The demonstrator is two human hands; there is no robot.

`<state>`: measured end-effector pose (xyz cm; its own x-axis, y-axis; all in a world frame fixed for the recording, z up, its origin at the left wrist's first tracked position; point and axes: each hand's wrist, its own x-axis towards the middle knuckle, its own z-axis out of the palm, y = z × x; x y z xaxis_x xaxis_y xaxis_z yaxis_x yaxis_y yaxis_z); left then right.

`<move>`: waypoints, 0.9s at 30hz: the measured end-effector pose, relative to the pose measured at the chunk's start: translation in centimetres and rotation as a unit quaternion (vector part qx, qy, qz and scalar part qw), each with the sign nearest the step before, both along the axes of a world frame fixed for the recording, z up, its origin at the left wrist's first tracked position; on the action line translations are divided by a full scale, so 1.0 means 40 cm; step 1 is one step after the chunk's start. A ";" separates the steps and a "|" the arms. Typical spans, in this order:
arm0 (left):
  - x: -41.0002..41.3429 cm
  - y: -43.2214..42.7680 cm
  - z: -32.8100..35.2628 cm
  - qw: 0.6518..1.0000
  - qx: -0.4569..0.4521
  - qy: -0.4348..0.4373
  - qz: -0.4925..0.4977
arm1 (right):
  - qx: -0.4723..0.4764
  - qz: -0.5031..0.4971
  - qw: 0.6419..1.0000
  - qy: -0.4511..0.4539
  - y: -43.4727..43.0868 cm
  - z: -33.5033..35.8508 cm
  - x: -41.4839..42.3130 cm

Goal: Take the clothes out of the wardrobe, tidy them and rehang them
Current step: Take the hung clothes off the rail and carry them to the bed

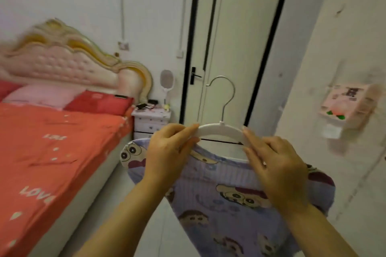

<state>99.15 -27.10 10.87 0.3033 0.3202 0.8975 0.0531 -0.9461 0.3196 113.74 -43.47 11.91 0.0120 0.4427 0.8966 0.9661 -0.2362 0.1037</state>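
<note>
The person stood near the bed (52,142) and held a white hanger (221,128) up in front of the chest. A purple shirt (229,204) with cartoon faces hung on the hanger and drooped down between the two arms.

The left hand (169,150) pinched the left side of the hanger between the thumb and the fingers, right where the shirt's neck met the plastic. The right hand (275,169) held the right side. One finger lay along the top of the hanger, and the others curled over the shirt's collar. The middle of the hanger was bare between the two hands. Its silver hook (224,94) stuck up above them, tipped a little to the left.

Behind the hanger was a white door (236,48) with a black frame and a black handle (194,75). A small white nightstand (151,120) stood between the door and the bed, with little things on top that were too blurry to tell. The bed had an orange-red sheet, a red pillow (98,102), a pink pillow (41,95) and a puffy pink headboard (62,62) with a gold edge. A pink picture (342,100) was stuck on the wall to the right.
</note>
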 end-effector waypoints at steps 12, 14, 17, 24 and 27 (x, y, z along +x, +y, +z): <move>-0.569 0.126 -0.090 0.949 -0.003 0.004 0.315 | -0.050 0.318 0.947 0.008 0.424 -0.075 -0.394; -0.659 0.152 -0.099 0.938 -0.001 0.003 0.346 | -0.052 0.355 0.933 0.011 0.492 -0.082 -0.478; -0.796 0.202 -0.110 0.924 -0.005 0.006 0.383 | -0.061 0.398 0.915 0.019 0.602 -0.099 -0.604; -1.138 0.354 -0.167 0.883 -0.046 0.011 0.468 | -0.076 0.501 0.861 0.032 0.888 -0.155 -0.960; -1.271 0.402 -0.190 0.858 -0.061 0.021 0.509 | -0.093 0.533 0.840 0.035 0.986 -0.187 -1.105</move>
